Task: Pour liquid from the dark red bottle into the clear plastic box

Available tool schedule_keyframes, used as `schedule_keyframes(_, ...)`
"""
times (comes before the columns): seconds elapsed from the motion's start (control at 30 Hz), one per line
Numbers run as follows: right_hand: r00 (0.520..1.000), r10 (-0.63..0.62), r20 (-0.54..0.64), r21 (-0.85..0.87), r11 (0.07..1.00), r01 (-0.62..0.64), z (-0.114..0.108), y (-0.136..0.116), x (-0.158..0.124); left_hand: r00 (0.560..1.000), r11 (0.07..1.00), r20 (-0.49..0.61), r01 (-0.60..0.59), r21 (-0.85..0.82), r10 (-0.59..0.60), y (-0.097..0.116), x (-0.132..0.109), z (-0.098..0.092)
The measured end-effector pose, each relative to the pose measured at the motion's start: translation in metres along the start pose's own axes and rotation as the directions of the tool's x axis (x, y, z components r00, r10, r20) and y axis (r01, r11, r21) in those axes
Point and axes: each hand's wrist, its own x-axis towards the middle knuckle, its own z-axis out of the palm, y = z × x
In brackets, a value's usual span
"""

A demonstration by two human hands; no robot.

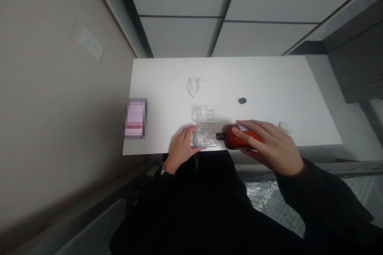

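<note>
My right hand (pixel 269 145) grips a red bottle (pixel 235 138) lying on its side, its dark neck pointing left at a clear plastic tray (pixel 206 125). My left hand (pixel 182 145) holds the near left corner of that tray on the white table (pixel 269 83). The tray is an open clamshell with moulded hollows. A small black cap (pixel 242 101) lies on the table beyond the bottle.
A crumpled white tissue (pixel 193 85) lies behind the tray, and a smaller white wad (pixel 285 127) sits right of my right hand. A pink and white box (pixel 135 118) rests at the table's left edge by the beige wall. The near table edge runs under my wrists.
</note>
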Motion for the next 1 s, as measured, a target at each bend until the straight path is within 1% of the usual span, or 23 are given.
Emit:
schedule_keyframes(0.2, 1.0, 0.015, 0.002, 0.008, 1.0, -0.015, -0.001, -0.0015, 0.001, 1.0, 1.0, 0.002, 0.003, -0.008, -0.003, -0.0015, -0.0007, 0.0004)
schedule_keyframes(0.53, 1.0, 0.001, 0.006, -0.012, 1.0, -0.001, -0.0039, -0.0033, 0.0039, 1.0, 1.0, -0.002, 0.011, -0.004, -0.011, -0.0023, -0.0008, 0.0004)
schedule_keyframes(1.0, 1.0, 0.014, 0.021, -0.012, 1.0, -0.013, -0.0061, -0.0026, 0.0033, 1.0, 1.0, -0.01, 0.004, -0.005, -0.004, -0.0033, 0.0, 0.0013)
